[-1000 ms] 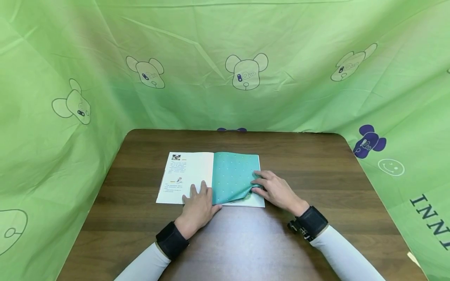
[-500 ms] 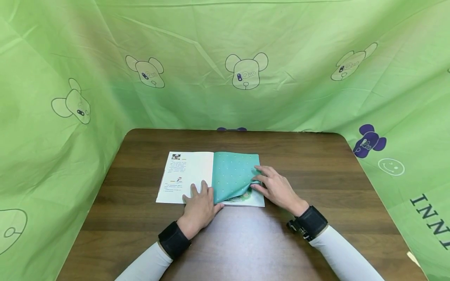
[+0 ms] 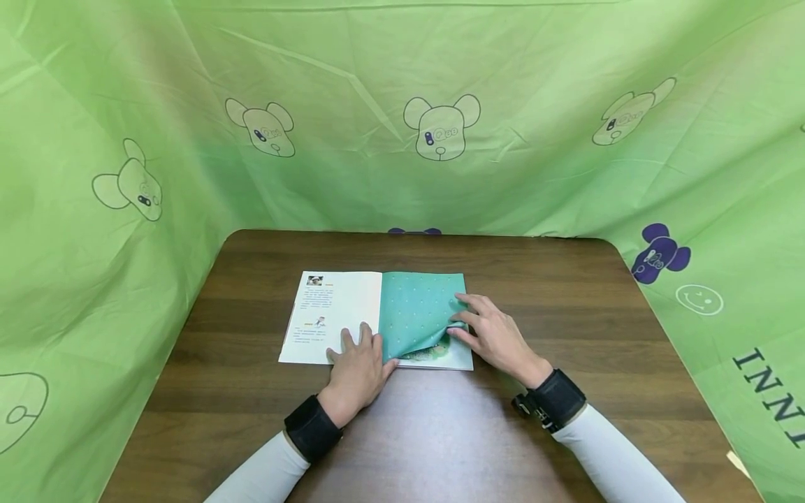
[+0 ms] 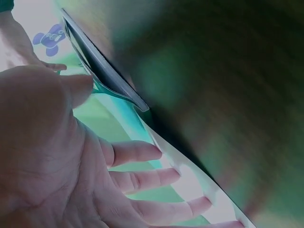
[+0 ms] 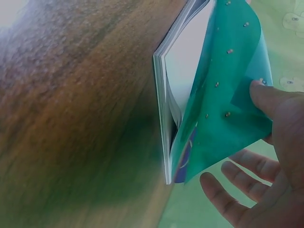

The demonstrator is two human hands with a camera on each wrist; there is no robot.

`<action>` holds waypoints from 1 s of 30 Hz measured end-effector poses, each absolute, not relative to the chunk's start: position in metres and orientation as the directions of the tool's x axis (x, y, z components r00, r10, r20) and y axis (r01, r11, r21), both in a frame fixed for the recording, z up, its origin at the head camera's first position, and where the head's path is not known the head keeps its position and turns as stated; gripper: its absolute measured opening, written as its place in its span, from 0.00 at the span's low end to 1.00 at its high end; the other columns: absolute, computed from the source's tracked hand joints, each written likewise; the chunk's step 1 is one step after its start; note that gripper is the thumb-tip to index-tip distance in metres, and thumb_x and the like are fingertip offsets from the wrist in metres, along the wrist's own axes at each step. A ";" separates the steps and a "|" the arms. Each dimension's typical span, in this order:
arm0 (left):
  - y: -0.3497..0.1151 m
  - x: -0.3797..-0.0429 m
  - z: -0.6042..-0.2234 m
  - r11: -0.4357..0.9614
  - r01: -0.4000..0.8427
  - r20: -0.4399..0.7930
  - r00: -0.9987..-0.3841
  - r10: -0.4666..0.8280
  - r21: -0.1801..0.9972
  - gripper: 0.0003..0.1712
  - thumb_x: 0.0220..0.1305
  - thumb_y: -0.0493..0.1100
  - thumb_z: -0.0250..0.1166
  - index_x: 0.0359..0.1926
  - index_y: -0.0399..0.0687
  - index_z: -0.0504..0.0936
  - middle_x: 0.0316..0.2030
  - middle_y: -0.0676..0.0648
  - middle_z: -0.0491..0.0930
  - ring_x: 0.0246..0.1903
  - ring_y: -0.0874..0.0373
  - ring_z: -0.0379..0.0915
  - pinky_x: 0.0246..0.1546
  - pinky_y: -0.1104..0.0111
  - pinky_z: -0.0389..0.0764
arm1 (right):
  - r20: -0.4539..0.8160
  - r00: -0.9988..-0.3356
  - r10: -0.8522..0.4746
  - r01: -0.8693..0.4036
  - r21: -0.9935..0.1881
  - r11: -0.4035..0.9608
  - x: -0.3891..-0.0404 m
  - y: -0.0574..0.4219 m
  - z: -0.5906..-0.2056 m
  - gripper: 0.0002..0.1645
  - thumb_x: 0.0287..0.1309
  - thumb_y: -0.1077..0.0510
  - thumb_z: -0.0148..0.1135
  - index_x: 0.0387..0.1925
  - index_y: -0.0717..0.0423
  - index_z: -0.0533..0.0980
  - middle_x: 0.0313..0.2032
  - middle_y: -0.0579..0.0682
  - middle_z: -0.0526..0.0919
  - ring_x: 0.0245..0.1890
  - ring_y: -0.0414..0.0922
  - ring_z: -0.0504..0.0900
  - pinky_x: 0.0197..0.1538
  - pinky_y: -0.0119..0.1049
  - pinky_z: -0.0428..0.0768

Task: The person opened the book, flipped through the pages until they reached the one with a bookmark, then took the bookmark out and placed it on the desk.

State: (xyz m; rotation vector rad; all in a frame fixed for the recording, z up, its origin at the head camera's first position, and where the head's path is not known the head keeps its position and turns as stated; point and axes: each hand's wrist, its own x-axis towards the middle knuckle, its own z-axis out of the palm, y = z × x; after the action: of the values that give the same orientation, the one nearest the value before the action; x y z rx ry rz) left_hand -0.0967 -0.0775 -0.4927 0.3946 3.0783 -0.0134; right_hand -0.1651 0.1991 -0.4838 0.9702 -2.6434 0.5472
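Wood-grain table [image 3: 434, 433] bears an open illustrated book [image 3: 460, 362]. We see its white page [image 3: 342, 304] beside a dotted teal page [image 3: 417, 307]; the left hand [image 3: 357, 370] lies spread on the first, the right hand [image 3: 497, 341] pinches the second, partly lifted.

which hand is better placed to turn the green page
Probably the right hand: it pinches the green page at its lifted edge, while the left hand rests on the white page opposite.
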 end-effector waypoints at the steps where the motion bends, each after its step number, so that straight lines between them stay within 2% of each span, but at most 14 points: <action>1: -0.077 -0.097 -0.493 0.968 0.252 -0.046 -0.967 0.251 -0.005 0.36 0.68 0.66 0.48 0.51 0.36 0.72 0.61 0.31 0.68 0.57 0.26 0.65 0.38 0.32 0.75 | 0.377 -0.738 -0.560 -0.664 -0.255 0.703 -0.165 0.199 -0.483 0.17 0.60 0.44 0.62 0.41 0.49 0.86 0.63 0.57 0.75 0.63 0.52 0.71 0.44 0.50 0.83; 5: -0.076 -0.098 -0.493 0.969 0.248 -0.080 -0.966 0.245 -0.017 0.32 0.70 0.61 0.49 0.53 0.35 0.72 0.63 0.30 0.66 0.58 0.25 0.63 0.38 0.31 0.74 | 0.392 -0.730 -0.559 -0.670 -0.251 0.698 -0.165 0.199 -0.484 0.18 0.60 0.44 0.63 0.42 0.51 0.86 0.63 0.57 0.75 0.63 0.52 0.71 0.44 0.50 0.83; 8: -0.076 -0.098 -0.493 0.968 0.250 -0.082 -0.966 0.247 -0.026 0.31 0.71 0.59 0.49 0.54 0.34 0.72 0.63 0.30 0.66 0.57 0.25 0.63 0.38 0.31 0.75 | 0.401 -0.740 -0.539 -0.655 -0.252 0.712 -0.165 0.200 -0.484 0.25 0.60 0.43 0.63 0.52 0.55 0.82 0.63 0.58 0.75 0.63 0.53 0.71 0.44 0.51 0.83; 11: -0.077 -0.098 -0.493 0.966 0.256 -0.080 -0.964 0.253 -0.032 0.30 0.71 0.57 0.50 0.54 0.33 0.71 0.63 0.31 0.66 0.57 0.25 0.64 0.37 0.32 0.75 | 0.387 -0.793 -0.471 -0.584 -0.261 0.768 -0.163 0.201 -0.485 0.39 0.59 0.42 0.64 0.66 0.58 0.71 0.64 0.60 0.73 0.62 0.55 0.72 0.43 0.53 0.82; 14: -0.078 -0.099 -0.492 0.964 0.264 -0.078 -0.962 0.260 -0.036 0.28 0.71 0.55 0.50 0.54 0.33 0.71 0.64 0.31 0.66 0.58 0.26 0.65 0.37 0.33 0.76 | 0.341 -0.866 -0.366 -0.466 -0.285 0.838 -0.161 0.204 -0.485 0.48 0.58 0.42 0.64 0.73 0.60 0.60 0.64 0.62 0.73 0.59 0.58 0.74 0.43 0.57 0.81; 15: -0.078 -0.099 -0.492 0.963 0.266 -0.078 -0.962 0.262 -0.036 0.28 0.71 0.55 0.50 0.55 0.33 0.70 0.64 0.31 0.66 0.58 0.26 0.65 0.37 0.34 0.76 | 0.322 -0.883 -0.341 -0.435 -0.288 0.853 -0.160 0.204 -0.486 0.49 0.58 0.42 0.64 0.73 0.61 0.59 0.63 0.64 0.73 0.59 0.59 0.74 0.44 0.58 0.81; 18: -0.079 -0.098 -0.491 0.966 0.259 -0.077 -0.963 0.256 -0.023 0.28 0.71 0.54 0.51 0.55 0.32 0.70 0.64 0.31 0.66 0.58 0.26 0.66 0.37 0.34 0.77 | 0.288 -0.889 -0.355 -0.432 -0.272 0.860 -0.158 0.205 -0.490 0.44 0.57 0.44 0.66 0.66 0.66 0.67 0.63 0.66 0.73 0.59 0.61 0.74 0.49 0.57 0.79; 22: -0.080 -0.098 -0.489 0.976 0.216 -0.068 -0.974 0.218 0.027 0.29 0.71 0.56 0.49 0.56 0.33 0.70 0.62 0.33 0.69 0.58 0.28 0.68 0.38 0.35 0.77 | 0.245 -0.811 -0.532 -0.579 -0.202 0.790 -0.154 0.202 -0.495 0.39 0.56 0.44 0.66 0.60 0.67 0.74 0.65 0.66 0.72 0.65 0.60 0.70 0.61 0.54 0.72; 25: -0.081 -0.099 -0.488 0.980 0.190 -0.042 -0.980 0.193 0.063 0.30 0.72 0.58 0.47 0.55 0.35 0.70 0.57 0.35 0.72 0.56 0.30 0.70 0.37 0.37 0.78 | 0.185 -0.756 -0.628 -0.654 -0.187 0.733 -0.150 0.200 -0.499 0.39 0.58 0.43 0.64 0.64 0.65 0.72 0.66 0.66 0.69 0.67 0.60 0.67 0.66 0.54 0.67; 28: -0.082 -0.102 -0.488 0.980 0.176 -0.017 -0.984 0.178 0.093 0.30 0.73 0.58 0.46 0.56 0.36 0.69 0.52 0.37 0.75 0.53 0.34 0.74 0.34 0.41 0.80 | 0.139 -0.751 -0.645 -0.659 -0.204 0.724 -0.147 0.199 -0.501 0.38 0.60 0.44 0.62 0.66 0.62 0.71 0.67 0.65 0.68 0.67 0.60 0.67 0.66 0.56 0.67; 30: -0.084 -0.104 -0.488 0.980 0.164 -0.010 -0.986 0.166 0.114 0.31 0.72 0.58 0.48 0.62 0.36 0.67 0.53 0.38 0.77 0.52 0.36 0.75 0.33 0.43 0.81 | 0.122 -0.762 -0.636 -0.646 -0.217 0.732 -0.146 0.199 -0.500 0.37 0.61 0.44 0.62 0.66 0.61 0.71 0.68 0.65 0.68 0.67 0.59 0.67 0.65 0.56 0.67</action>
State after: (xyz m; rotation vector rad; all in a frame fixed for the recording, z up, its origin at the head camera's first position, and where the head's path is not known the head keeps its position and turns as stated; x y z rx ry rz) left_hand -0.1040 -0.0836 -0.4883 0.2593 3.1069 0.1757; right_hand -0.1458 0.1990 -0.5002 1.0696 -2.8864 0.3848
